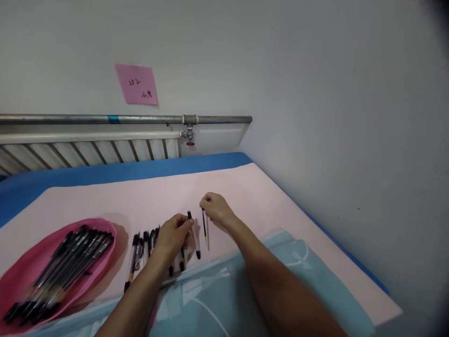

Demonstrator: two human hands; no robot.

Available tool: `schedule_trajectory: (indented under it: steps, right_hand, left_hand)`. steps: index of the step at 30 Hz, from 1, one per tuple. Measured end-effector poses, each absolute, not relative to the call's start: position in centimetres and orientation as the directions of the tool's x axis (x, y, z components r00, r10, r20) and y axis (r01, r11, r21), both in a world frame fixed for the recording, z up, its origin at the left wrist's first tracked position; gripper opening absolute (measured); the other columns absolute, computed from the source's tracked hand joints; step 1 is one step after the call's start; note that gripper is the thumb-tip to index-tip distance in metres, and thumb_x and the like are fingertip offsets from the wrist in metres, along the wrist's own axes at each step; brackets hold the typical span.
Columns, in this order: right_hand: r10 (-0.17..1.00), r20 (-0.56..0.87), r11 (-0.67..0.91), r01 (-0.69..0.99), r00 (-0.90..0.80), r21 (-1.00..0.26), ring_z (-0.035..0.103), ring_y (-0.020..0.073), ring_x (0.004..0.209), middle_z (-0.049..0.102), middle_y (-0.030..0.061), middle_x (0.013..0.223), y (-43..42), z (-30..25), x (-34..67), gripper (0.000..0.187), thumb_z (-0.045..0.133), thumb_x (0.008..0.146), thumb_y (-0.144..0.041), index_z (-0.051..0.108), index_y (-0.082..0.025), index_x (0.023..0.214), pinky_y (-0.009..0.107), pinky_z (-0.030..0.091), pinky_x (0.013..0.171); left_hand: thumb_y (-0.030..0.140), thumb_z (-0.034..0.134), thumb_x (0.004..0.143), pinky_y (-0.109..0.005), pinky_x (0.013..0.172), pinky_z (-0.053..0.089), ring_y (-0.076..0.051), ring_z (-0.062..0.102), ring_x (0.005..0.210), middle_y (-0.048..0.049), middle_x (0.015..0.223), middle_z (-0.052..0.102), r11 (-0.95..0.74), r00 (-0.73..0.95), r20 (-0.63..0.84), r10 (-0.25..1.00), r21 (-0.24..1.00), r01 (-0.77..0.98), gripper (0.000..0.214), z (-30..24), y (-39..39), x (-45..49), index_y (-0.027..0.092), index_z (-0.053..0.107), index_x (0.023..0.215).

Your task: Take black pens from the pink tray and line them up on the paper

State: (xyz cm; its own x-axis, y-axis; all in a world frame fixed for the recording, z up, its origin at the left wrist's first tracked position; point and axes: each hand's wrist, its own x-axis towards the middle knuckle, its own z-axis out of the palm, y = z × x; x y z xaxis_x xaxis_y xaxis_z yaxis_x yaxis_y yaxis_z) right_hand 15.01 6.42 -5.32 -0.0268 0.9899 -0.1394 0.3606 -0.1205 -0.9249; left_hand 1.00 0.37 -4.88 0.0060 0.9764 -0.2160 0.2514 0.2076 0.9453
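Observation:
My left hand is closed around a clear pen barrel with black ends, held slanted just above the pink sheet. My right hand pinches the top of a thin dark pen refill that hangs down beside the barrel, a small gap apart from it. Under and left of my left hand lies a row of several black pens on the sheet.
A pink oval tray at the lower left holds several black pens. A light blue cloth covers the near edge. Behind are a blue surface, a radiator, a metal pipe and a pink note on the wall.

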Motion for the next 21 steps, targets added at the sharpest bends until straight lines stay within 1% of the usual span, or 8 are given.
schedule_trajectory:
  steps: [2, 4, 6, 7, 11, 15, 17, 21]
  right_hand:
    - [0.992, -0.122, -0.089, 0.456, -0.044, -0.886, 0.046, 0.0099, 0.052, 0.050, -0.0023, 0.053, 6.5, -6.0, 14.8, 0.006, 0.054, 0.062, -0.021, 0.052, -0.017, 0.059, 0.020, 0.030, 0.047]
    - [0.992, -0.115, -0.066, 0.532, -0.060, -0.844, 0.050, 0.0118, 0.058, 0.054, -0.0005, 0.057, 6.5, -6.7, 14.4, 0.007, 0.056, 0.061, -0.022, 0.054, -0.016, 0.058, 0.021, 0.032, 0.050]
    - [0.989, -0.128, -0.063, 0.589, -0.069, -0.805, 0.052, 0.0126, 0.058, 0.057, 0.0004, 0.059, 6.5, -7.2, 13.9, 0.007, 0.056, 0.063, -0.023, 0.055, -0.017, 0.059, 0.022, 0.032, 0.050]
    - [0.987, -0.142, -0.069, 0.612, -0.072, -0.788, 0.052, 0.0127, 0.056, 0.057, 0.0006, 0.058, 6.5, -7.4, 13.8, 0.008, 0.055, 0.064, -0.024, 0.056, -0.017, 0.061, 0.022, 0.032, 0.050]
    - [0.974, -0.209, -0.095, 0.678, -0.089, -0.729, 0.053, 0.0126, 0.046, 0.057, 0.0000, 0.051, 6.6, -7.7, 13.4, 0.009, 0.051, 0.070, -0.023, 0.058, -0.017, 0.070, 0.022, 0.033, 0.048]
    - [0.960, -0.251, -0.089, 0.716, -0.123, -0.692, 0.053, 0.0121, 0.042, 0.057, -0.0010, 0.048, 6.4, -7.5, 13.1, 0.008, 0.051, 0.072, -0.021, 0.059, -0.018, 0.074, 0.022, 0.034, 0.047]
    - [0.957, -0.254, -0.074, 0.733, -0.138, -0.676, 0.054, 0.0130, 0.043, 0.058, -0.0003, 0.049, 6.1, -7.3, 12.9, 0.008, 0.052, 0.071, -0.020, 0.059, -0.018, 0.074, 0.022, 0.035, 0.047]
    - [0.959, -0.234, -0.031, 0.764, -0.159, -0.645, 0.056, 0.0153, 0.051, 0.059, 0.0021, 0.053, 5.5, -6.6, 12.6, 0.006, 0.053, 0.071, -0.021, 0.058, -0.018, 0.072, 0.024, 0.034, 0.050]
  left_hand:
    - [0.036, 0.056, 0.069, -0.021, 0.036, 0.030, -0.009, 0.042, 0.032, 0.0071, 0.042, 0.047, 0.212, -0.005, -0.223, 0.975, 0.921, 0.328, 0.018, -4.9, 0.6, 0.9, 0.019, 0.055, 0.064]
    - [0.037, 0.055, 0.069, -0.022, 0.037, 0.031, -0.010, 0.043, 0.033, 0.0064, 0.044, 0.049, 0.208, -0.034, -0.211, 0.977, 0.898, 0.389, 0.020, -4.9, 0.6, 0.4, 0.019, 0.060, 0.075]
    - [0.039, 0.053, 0.070, -0.023, 0.040, 0.033, -0.011, 0.046, 0.037, 0.0054, 0.047, 0.052, 0.196, -0.069, -0.185, 0.980, 0.879, 0.434, 0.026, -4.8, 0.5, -0.3, 0.019, 0.061, 0.085]
    - [0.040, 0.053, 0.071, -0.023, 0.043, 0.035, -0.012, 0.048, 0.040, 0.0047, 0.049, 0.054, 0.189, -0.084, -0.170, 0.982, 0.871, 0.453, 0.026, -4.8, 0.4, -0.7, 0.019, 0.061, 0.086]
    - [0.039, 0.053, 0.070, -0.023, 0.049, 0.036, -0.014, 0.052, 0.052, 0.0023, 0.057, 0.060, 0.159, -0.113, -0.117, 0.987, 0.846, 0.509, 0.021, -5.0, -0.3, -1.9, 0.021, 0.063, 0.076]
    - [0.041, 0.052, 0.071, -0.023, 0.048, 0.034, -0.013, 0.049, 0.049, 0.0032, 0.056, 0.058, 0.148, -0.110, -0.105, 0.988, 0.837, 0.527, 0.022, -5.0, -0.7, -2.7, 0.022, 0.062, 0.074]
    - [0.041, 0.052, 0.071, -0.023, 0.049, 0.035, -0.013, 0.049, 0.050, 0.0033, 0.056, 0.057, 0.154, -0.122, -0.104, 0.987, 0.832, 0.533, 0.022, -5.1, -0.7, -3.1, 0.021, 0.062, 0.075]
    - [0.041, 0.052, 0.071, -0.024, 0.054, 0.038, -0.014, 0.052, 0.058, 0.0021, 0.062, 0.060, 0.155, -0.148, -0.089, 0.985, 0.832, 0.533, 0.023, -5.2, -0.3, -3.9, 0.021, 0.062, 0.077]
